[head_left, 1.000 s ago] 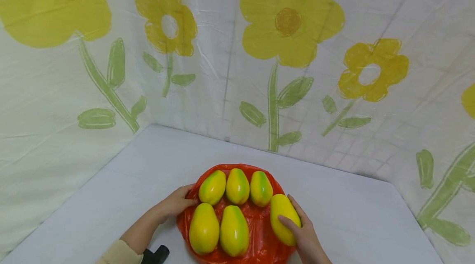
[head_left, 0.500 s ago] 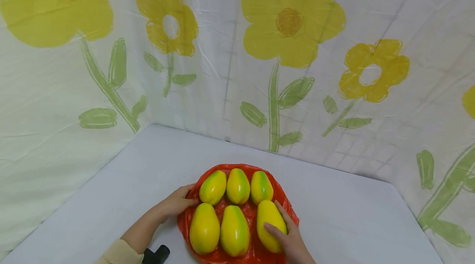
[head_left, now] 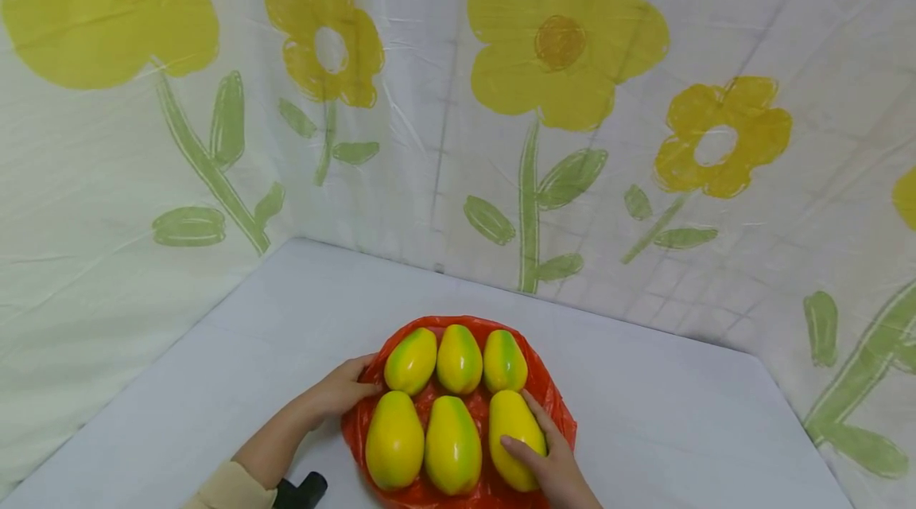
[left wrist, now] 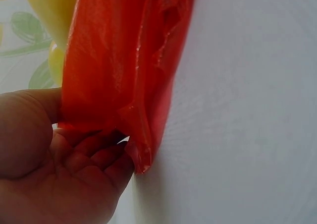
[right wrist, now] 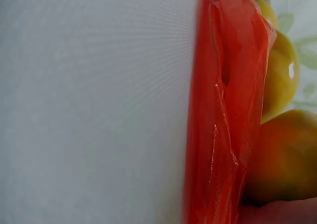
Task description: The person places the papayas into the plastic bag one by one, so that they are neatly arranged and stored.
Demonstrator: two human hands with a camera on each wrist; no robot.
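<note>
A red plastic bag [head_left: 549,383] lies spread on the white table, with several yellow papayas in two rows on it. My left hand [head_left: 342,393] pinches the bag's left edge. In the left wrist view, the thumb of that hand [left wrist: 29,135] lies on one side of the red plastic [left wrist: 109,55] and the fingers on the other. At the near right, my right hand [head_left: 560,465] holds a papaya [head_left: 510,417] within the bag, thumb on its top and fingers along its right side. In the right wrist view, this hand [right wrist: 285,213] shows only at the bottom edge.
Three green-streaked papayas form the far row, the middle papaya [head_left: 459,359] among them. Two more, including a large papaya [head_left: 395,441], lie at the near left. A black device [head_left: 306,491] sits by the left forearm. A flower-printed curtain [head_left: 429,175] hangs behind the table [head_left: 658,406].
My right hand has carried its papaya left from the bag's right edge to beside the two near papayas. My left hand has stayed at the bag's left edge.
</note>
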